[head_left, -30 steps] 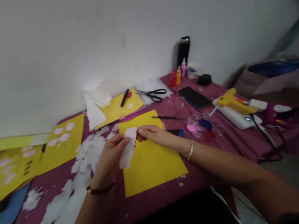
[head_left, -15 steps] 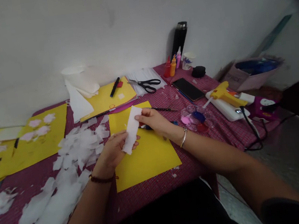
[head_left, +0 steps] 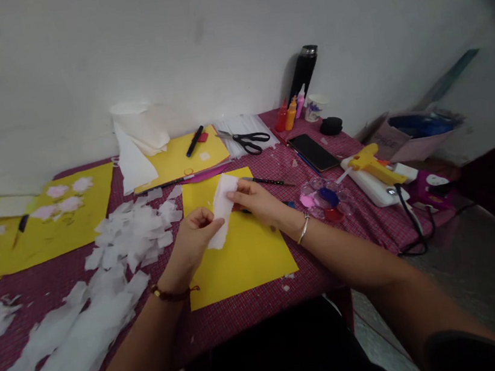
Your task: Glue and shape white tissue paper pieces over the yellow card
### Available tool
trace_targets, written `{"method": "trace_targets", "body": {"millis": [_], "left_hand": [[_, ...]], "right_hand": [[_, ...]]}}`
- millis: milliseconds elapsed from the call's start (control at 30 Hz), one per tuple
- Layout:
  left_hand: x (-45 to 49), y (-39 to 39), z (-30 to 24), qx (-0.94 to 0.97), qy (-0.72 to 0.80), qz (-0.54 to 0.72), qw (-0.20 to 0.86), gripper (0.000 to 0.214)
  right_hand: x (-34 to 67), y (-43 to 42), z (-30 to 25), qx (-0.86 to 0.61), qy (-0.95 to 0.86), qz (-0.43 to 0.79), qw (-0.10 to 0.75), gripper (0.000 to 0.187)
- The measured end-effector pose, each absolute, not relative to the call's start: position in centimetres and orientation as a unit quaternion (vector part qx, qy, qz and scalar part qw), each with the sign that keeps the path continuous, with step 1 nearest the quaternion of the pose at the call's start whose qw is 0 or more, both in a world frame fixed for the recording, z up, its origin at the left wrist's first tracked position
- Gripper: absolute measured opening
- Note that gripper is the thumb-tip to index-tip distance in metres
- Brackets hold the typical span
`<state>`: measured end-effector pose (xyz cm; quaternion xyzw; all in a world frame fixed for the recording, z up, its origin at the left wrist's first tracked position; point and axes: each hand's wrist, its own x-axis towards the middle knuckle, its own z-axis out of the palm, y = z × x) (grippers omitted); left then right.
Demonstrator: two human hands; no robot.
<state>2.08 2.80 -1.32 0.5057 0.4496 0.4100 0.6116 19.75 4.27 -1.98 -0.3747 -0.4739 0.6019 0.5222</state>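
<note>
A strip of white tissue paper (head_left: 222,208) is stretched slantwise between my hands, above a sheet of yellow paper (head_left: 245,271). My left hand (head_left: 197,235) pinches the strip's lower left edge between thumb and fingers. At the upper end, my right hand (head_left: 251,198) grips it with the thumb on top. Under the right hand a dark blue object shows only in part. To the left lie a heap of torn white tissue pieces (head_left: 137,230) and longer tissue strips (head_left: 81,341).
Scissors (head_left: 245,139) and a black marker (head_left: 195,141) lie at the back. On the right are a paint palette (head_left: 324,198), a phone (head_left: 313,152), a yellow glue gun (head_left: 375,165) on a white power strip, small paint bottles (head_left: 291,114) and a black flask (head_left: 304,71). Yellow flower pictures (head_left: 65,224) lie left.
My left hand has turned over, from supporting the strip from beneath to pinching its edge with the thumb in front. The right hand keeps its hold. The view has shifted slightly.
</note>
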Motion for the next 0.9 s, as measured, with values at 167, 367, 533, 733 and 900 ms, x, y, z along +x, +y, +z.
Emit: {"method": "trace_targets", "body": {"millis": [167, 367, 533, 733, 900], "left_hand": [[2.2, 2.4, -1.1, 0.583, 0.466, 0.412, 0.522, 0.033], [2.3, 2.4, -0.8, 0.587, 0.460, 0.437, 0.502, 0.022], [2.5, 2.5, -0.5, 0.534, 0.445, 0.451, 0.560, 0.021], [2.3, 2.9, -1.2, 0.457, 0.461, 0.453, 0.611, 0.022], [2.4, 2.7, -1.4, 0.440, 0.461, 0.431, 0.638, 0.026]], "right_hand": [[18.9, 4.1, -2.5, -0.396, -0.507, 0.614, 0.458, 0.026], [18.7, 4.3, -3.2, -0.448, -0.512, 0.569, 0.462, 0.013], [18.4, 3.8, -2.8, -0.389, -0.554, 0.577, 0.457, 0.011], [18.3, 3.3, -1.9, -0.356, -0.582, 0.569, 0.459, 0.022], [19.1, 3.3, -1.5, -0.437, -0.591, 0.472, 0.486, 0.019]]}}
